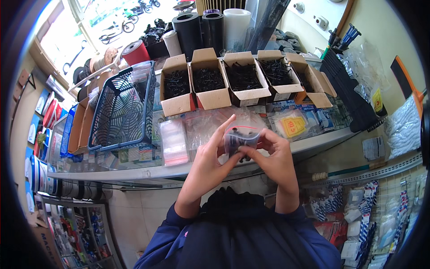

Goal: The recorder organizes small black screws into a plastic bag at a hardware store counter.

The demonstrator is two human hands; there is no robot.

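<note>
Between my two hands is a small clear zip-lock bag (242, 138) with a red line near its mouth and several dark screws inside. My left hand (215, 153) grips its left side, thumb across the front and index finger pointing up. On the other side, my right hand (273, 151) pinches the bag with thumb and fingers. The bag is held over the front edge of a glass counter (134, 173). Beyond it stand several open cardboard boxes of black screws, one of them a box (247, 79) straight ahead. Flat clear zip bags (201, 126) lie just behind my left hand.
A stack of small zip bags (173, 143) lies left of my hands, beside a dark blue plastic basket (122, 111). A bag with a yellow label (292, 126) lies to the right. Black sheet rolls (188, 32) stand behind the boxes. Packaged goods (356, 215) hang at lower right.
</note>
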